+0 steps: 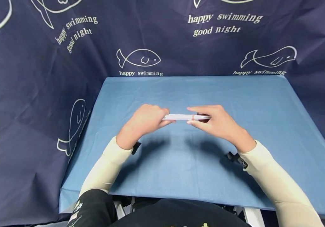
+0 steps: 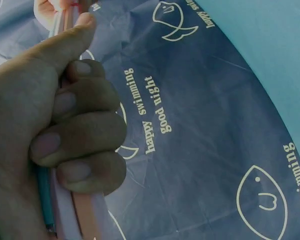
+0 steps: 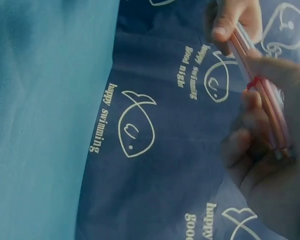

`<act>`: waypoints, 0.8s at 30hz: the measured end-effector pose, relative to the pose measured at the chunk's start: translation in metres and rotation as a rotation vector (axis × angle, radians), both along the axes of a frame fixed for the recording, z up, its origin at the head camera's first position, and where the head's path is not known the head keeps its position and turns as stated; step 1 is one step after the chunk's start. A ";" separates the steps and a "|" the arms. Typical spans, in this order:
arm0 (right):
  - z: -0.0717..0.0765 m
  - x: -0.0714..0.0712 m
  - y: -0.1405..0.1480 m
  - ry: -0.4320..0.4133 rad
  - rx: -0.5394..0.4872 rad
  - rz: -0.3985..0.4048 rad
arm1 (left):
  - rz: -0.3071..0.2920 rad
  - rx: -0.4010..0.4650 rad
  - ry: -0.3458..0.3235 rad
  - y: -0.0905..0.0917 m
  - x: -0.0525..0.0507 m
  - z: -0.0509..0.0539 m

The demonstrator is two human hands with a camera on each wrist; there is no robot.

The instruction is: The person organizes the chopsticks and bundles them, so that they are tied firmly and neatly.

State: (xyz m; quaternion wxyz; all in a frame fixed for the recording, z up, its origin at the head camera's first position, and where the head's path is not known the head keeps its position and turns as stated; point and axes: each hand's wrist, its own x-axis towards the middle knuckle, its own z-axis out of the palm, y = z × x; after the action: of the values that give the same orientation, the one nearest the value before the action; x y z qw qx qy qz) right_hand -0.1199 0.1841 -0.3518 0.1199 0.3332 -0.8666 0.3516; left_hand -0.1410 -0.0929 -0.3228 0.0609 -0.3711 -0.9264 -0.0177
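Note:
A bundle of slim, pen-like sticks [image 1: 179,117] is held level above the blue-covered table. My left hand [image 1: 148,118] wraps its fingers around one end; teal, pale and orange sticks [image 2: 82,212] stick out below that fist in the left wrist view. At the other end my right hand [image 1: 220,121] holds the bundle, thumb and forefinger near a red elastic band [image 3: 255,81] that circles the sticks. Dark tips [image 3: 284,153] show at this end in the right wrist view. Part of the bundle is hidden inside each hand.
Light blue cloth [image 1: 179,170] covers the table. Dark blue fabric [image 1: 179,47] with white fish and lettering hangs behind it and along the sides. Chair parts [image 1: 253,217] show below the table's near edge.

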 end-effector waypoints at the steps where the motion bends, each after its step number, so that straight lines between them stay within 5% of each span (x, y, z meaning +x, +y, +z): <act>1: -0.001 0.000 0.001 -0.035 -0.063 0.001 | -0.002 0.010 -0.005 0.000 0.000 -0.001; 4: -0.001 0.000 0.000 -0.160 -0.182 -0.035 | -0.008 0.033 -0.011 0.001 0.000 -0.002; 8: -0.002 -0.002 -0.003 -0.291 -0.246 -0.177 | -0.007 0.045 -0.027 0.003 -0.002 -0.005; 14: -0.009 -0.007 -0.009 -0.246 -0.276 -0.286 | 0.014 0.056 -0.110 -0.001 -0.008 -0.008; 18: -0.015 -0.009 -0.006 -0.211 -0.333 -0.290 | 0.094 0.061 -0.121 -0.013 -0.012 -0.014; 21: -0.019 -0.012 -0.003 -0.184 -0.397 -0.290 | 0.142 0.196 -0.153 -0.021 -0.015 -0.019; 24: -0.021 -0.014 -0.001 -0.168 -0.471 -0.289 | 0.137 0.505 -0.211 -0.022 -0.018 -0.026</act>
State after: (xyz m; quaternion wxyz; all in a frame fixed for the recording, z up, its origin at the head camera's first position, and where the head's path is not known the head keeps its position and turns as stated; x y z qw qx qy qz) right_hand -0.1337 0.1830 -0.3727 0.1706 0.1389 -0.8066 0.5487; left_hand -0.1588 -0.1149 -0.3492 0.0558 -0.2770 -0.9168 -0.2823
